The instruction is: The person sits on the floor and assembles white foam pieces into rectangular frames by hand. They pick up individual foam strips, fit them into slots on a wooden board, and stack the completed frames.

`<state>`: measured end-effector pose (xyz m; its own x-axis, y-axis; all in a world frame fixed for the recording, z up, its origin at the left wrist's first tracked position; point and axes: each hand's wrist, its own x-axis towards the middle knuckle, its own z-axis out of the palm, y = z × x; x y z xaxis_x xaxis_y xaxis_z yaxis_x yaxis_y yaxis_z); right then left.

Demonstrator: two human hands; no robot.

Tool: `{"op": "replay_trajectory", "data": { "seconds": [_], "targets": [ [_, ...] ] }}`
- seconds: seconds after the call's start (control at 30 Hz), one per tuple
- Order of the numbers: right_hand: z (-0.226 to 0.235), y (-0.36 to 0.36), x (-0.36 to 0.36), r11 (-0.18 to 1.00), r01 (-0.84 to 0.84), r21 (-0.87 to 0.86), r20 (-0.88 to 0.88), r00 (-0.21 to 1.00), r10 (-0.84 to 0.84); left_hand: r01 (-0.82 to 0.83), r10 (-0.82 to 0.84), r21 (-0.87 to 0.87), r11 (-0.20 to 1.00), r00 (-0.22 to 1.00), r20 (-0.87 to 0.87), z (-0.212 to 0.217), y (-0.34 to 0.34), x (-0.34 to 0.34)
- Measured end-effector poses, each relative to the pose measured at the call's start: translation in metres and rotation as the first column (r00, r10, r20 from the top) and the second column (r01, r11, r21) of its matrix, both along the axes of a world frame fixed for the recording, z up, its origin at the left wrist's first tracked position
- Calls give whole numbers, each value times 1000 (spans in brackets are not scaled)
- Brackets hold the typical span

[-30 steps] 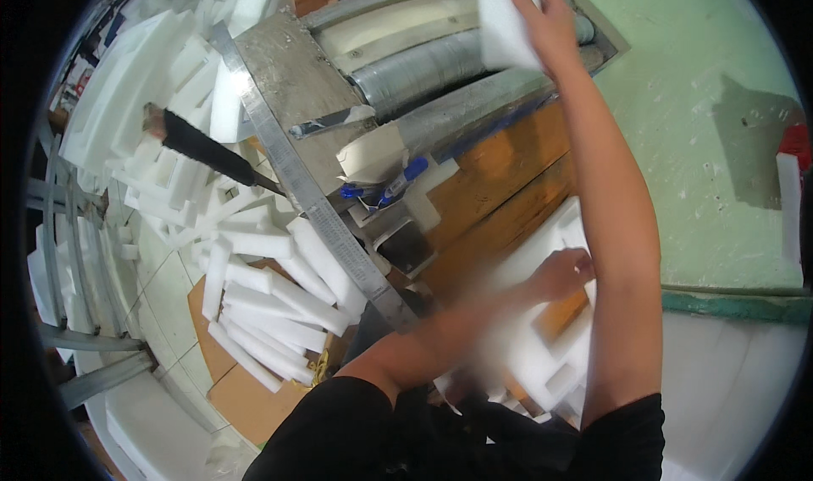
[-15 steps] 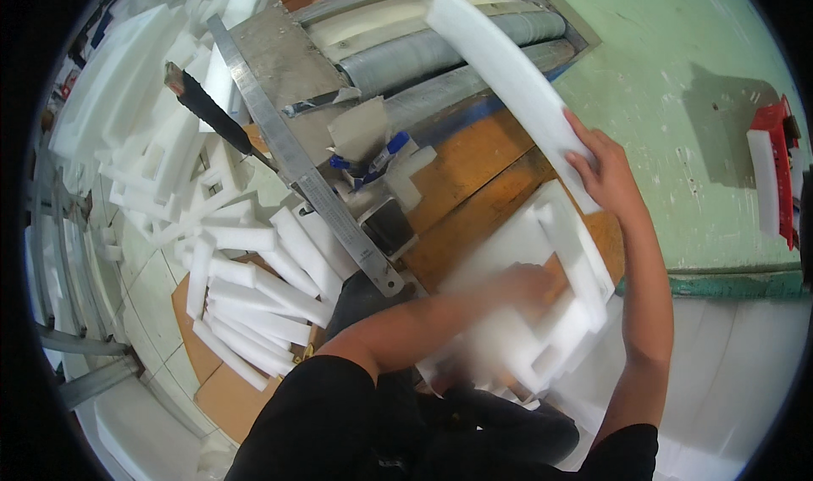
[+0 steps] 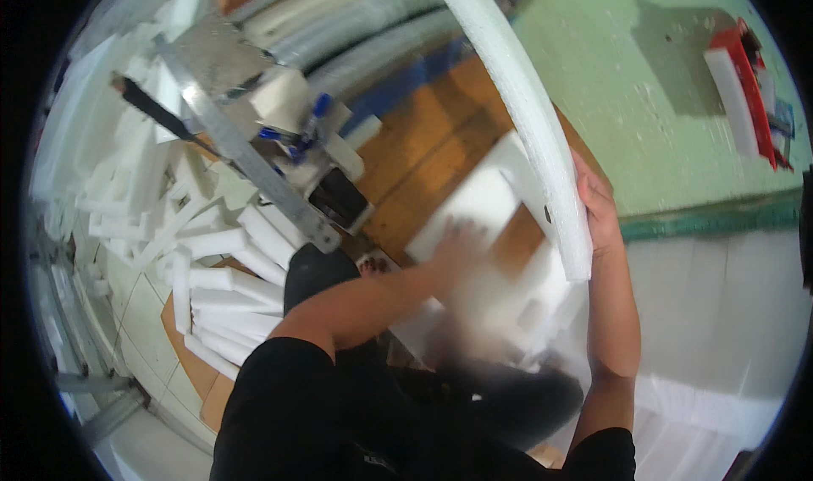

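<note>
My right hand [image 3: 598, 210] is closed on a long white foam strip [image 3: 525, 100], gripping it near its lower end. A small dark hole shows in the strip close to my fingers. My left hand [image 3: 460, 242], blurred by motion, has its fingers spread at a flat white foam piece [image 3: 474, 201] on the brown wooden board [image 3: 423, 155]; whether it touches the foam I cannot tell. Below my left hand, above my lap, a white shape is too smeared to make out. More white foam [image 3: 555, 299] lies partly behind the strip's lower end.
A metal ruler [image 3: 246, 146] and a black-handled tool [image 3: 157, 108] stand at the left, beside blue markers [image 3: 309, 125]. Foam strips [image 3: 233, 299] are heaped on cardboard on the floor. Grey rolls [image 3: 364, 32] lie at the back. A red holder [image 3: 749, 91] is on the green table [image 3: 610, 66].
My right hand has lowered the strip and turned it more upright. My left hand has moved left, its fingers now spread. The whole view has shifted, so the surroundings sit further left and higher.
</note>
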<state>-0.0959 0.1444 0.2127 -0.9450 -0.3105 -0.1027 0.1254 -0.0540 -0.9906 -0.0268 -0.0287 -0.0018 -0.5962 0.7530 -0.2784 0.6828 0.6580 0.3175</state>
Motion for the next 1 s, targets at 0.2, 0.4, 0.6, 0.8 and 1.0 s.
{"op": "replay_trajectory", "data": {
  "seconds": [0.2, 0.4, 0.6, 0.8, 1.0],
  "targets": [
    [-40, 83, 119, 908, 297, 294, -53, 954, -295, 71, 20, 392, 917, 975, -223, -75, -4, -53],
    [-88, 119, 196, 578, 347, 739, -256, 938, -235, -330, 274, 206, 921, 926, 258, 10, -35, -126],
    [-106, 93, 234, 326, 287, 901, -294, 955, -28, -430, 467, 622, 654, 877, 115, 36, -84, -135],
    [-116, 77, 234, 271, 200, 941, -260, 944, 203, -360, 346, 560, 746, 928, 136, 34, -79, -122],
    [-118, 65, 225, 255, 185, 949, -248, 938, 242, -408, 311, 417, 812, 908, 282, 18, -76, -133]
  ]
}}
